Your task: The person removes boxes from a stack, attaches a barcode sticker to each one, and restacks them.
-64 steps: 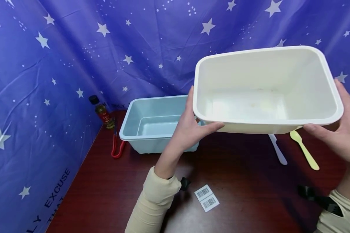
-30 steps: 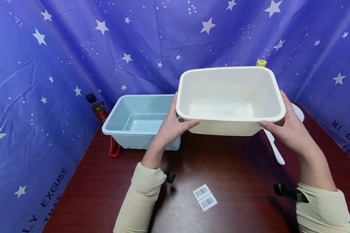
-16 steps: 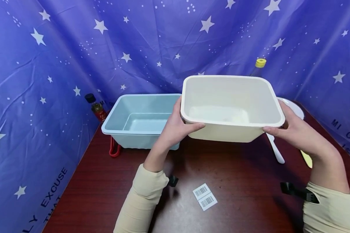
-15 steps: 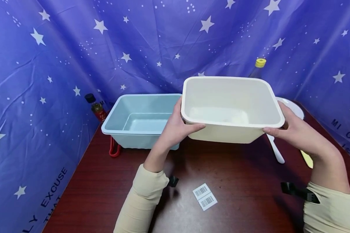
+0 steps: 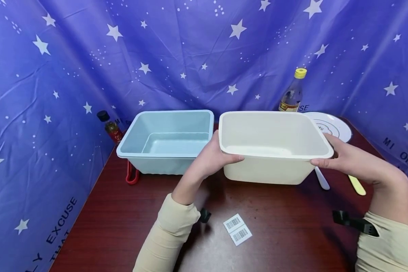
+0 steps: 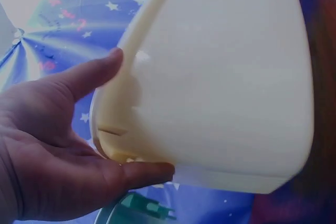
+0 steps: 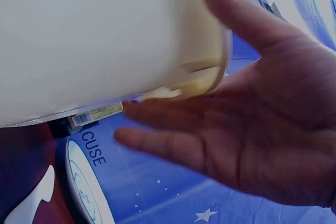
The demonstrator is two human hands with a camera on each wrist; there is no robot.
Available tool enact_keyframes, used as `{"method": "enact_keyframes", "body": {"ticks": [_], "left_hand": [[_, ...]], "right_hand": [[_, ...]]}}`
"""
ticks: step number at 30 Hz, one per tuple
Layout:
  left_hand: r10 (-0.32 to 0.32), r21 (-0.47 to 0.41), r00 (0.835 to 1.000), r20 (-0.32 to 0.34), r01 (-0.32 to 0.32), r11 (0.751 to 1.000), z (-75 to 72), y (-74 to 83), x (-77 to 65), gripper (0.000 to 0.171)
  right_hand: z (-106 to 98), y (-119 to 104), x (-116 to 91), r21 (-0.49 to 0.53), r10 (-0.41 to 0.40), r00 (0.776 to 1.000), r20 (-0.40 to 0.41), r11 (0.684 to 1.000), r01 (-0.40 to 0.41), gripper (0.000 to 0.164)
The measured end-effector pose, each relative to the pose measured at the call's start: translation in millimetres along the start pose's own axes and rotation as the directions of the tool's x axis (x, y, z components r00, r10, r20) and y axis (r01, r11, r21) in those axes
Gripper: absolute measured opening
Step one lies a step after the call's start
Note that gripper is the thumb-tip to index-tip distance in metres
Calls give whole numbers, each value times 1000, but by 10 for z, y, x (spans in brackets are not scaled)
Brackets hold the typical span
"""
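Steadying the white tub (image 5: 265, 170) just right of the blue tub (image 5: 159, 165) appears to need level, even support, left hand (image 5: 212, 158) and right hand (image 5: 348, 162) each gripping one end by the rim, contact with the table (image 5: 285, 230) unconfirmed.

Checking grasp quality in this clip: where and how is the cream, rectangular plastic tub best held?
Probably hold the cream tub by its rim at both short ends, one hand from each side. It is long, open-topped and narrows toward its base, so opposed holds should balance it. The left hand and right hand grip those ends.
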State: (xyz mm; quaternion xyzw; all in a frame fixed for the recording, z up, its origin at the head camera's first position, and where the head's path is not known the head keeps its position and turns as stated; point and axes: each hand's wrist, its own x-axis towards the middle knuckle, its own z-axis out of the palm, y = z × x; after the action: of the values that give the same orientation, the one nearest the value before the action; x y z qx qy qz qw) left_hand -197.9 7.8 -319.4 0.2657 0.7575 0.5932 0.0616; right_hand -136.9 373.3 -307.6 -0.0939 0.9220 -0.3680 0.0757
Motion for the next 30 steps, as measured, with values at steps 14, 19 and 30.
{"method": "enact_keyframes", "body": {"ticks": [14, 19, 30], "left_hand": [[-139, 248, 990, -34, 143, 958, 119, 48, -29, 105], [-220, 344, 975, -32, 217, 913, 68, 239, -137, 110], [-64, 368, 998, -3, 61, 928, -144, 553, -446, 79]], "right_hand": [[-2, 25, 30, -61, 44, 997, 56, 997, -40, 93], [-43, -101, -15, -143, 105, 994, 2, 984, -104, 105], [41, -647, -254, -116, -63, 917, -394, 993, 18, 51]]}}
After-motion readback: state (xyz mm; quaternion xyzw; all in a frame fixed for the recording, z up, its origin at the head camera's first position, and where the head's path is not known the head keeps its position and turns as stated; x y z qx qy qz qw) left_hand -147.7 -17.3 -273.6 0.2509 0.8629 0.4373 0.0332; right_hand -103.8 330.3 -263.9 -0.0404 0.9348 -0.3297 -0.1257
